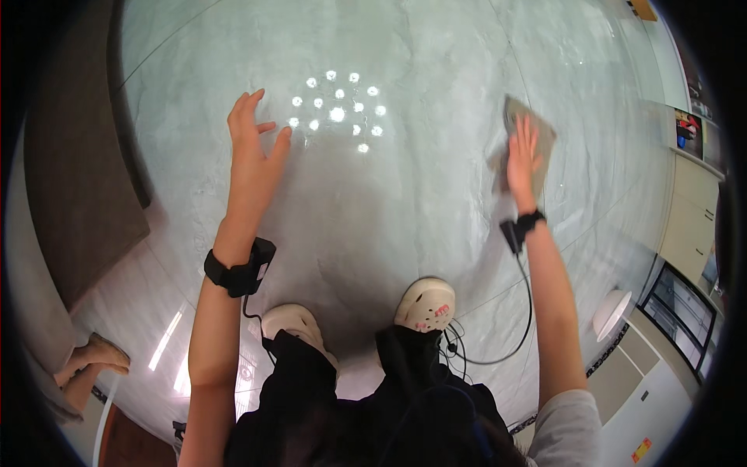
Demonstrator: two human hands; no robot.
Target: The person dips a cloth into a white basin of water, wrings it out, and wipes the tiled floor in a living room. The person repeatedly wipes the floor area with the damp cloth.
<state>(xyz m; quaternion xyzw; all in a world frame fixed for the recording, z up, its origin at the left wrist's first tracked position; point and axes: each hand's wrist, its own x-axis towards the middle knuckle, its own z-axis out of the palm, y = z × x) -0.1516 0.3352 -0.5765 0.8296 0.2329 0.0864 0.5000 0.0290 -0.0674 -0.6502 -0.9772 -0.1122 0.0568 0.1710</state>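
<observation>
My right hand [524,162] rests palm-down on a grey-brown cloth [545,131], its fingers stretched out over it. The cloth is spread on the floor with uneven edges, and part of it is hidden under the hand. On the other side, my left hand [252,137] is held out over the floor, fingers apart and nothing in it. A black strapped device [248,268] sits on my left wrist, and another black device [516,230] with a cable is on my right wrist.
Glossy grey marble-look floor [362,222] reflects ceiling lights. A brown sofa-like piece [76,152] stands at left, with another person's feet [105,353] below it. My cream clogs [429,303] are near a loose cable [496,361]. A white round object [611,315] and cabinets [688,216] are at right.
</observation>
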